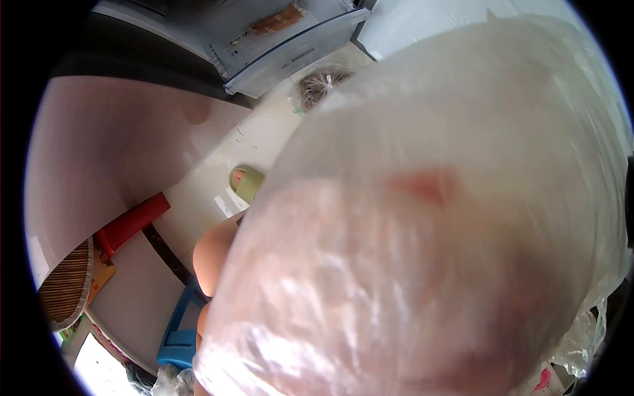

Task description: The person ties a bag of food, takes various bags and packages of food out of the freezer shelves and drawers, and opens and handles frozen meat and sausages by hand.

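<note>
A large clear plastic bag (422, 231) fills the middle and right of the head view, very close to the camera. It looks puffed out, with blurred pinkish contents low down and a small red patch (429, 185) near its middle. Neither my left hand nor my right hand can be made out; whatever touches the bag is hidden.
An open freezer drawer (297, 56) holds a brown package (277, 20). On the floor beside it lies a clear bag of dark strands (320, 87). A green slipper (246, 183), blue stool (178, 338), red object (132, 223) and woven tray (66, 284) are farther left.
</note>
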A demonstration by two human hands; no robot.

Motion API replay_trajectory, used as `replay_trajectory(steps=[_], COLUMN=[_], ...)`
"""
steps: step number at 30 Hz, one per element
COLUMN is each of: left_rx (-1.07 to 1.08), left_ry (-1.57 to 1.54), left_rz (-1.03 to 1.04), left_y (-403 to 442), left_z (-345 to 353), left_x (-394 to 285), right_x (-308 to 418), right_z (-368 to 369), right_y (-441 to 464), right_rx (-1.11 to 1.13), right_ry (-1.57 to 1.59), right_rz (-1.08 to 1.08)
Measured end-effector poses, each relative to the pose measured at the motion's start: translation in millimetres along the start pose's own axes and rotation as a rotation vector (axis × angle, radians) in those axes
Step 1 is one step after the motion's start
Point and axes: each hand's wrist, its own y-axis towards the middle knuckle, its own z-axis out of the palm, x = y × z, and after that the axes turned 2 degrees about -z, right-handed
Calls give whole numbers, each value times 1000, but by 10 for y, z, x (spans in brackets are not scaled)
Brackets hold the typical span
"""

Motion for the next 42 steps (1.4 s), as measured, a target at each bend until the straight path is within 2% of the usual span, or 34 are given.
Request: replay_trajectory(steps=[6, 10, 12, 16, 19, 22, 23, 26, 28, 35, 42], left_rx=[-32, -132, -214, -402, -465, -457, -481, -376, -302, -103, -64], left_ry=[17, 43, 50, 275, 340, 323, 330, 331, 310, 164, 142], left_rz=[6, -1, -24, -147, -191, -195, -227, -254, -277, -219, -181], left_y=[105, 298, 393, 505, 551, 603, 609, 564, 460, 12, -29], left_z=[-74, -231, -304, -190, -221, -248, -208, -169, -127, 18, 70], left_x=[7, 24, 36, 38, 56, 71, 57, 71, 65, 54, 63], right_x=[-43, -104, -107, 43, 43, -121, -111, -87, -55, -155, -206], right_z=[-40, -61, -33, -61, -107, -308, -276, -367, -347, -286, -254], right_y=[73, 251, 340, 604, 752, 916, 1014, 1143, 1143, 847, 710], right_rx=[3, 53, 191, 748, 889, 872, 839, 781, 722, 538, 469], right_ry=[7, -20, -86, -89, 325, 674, 672, 648, 794, 720, 696], right_rz=[55, 183, 259, 259, 517, 671, 600, 436, 367, 305, 271])
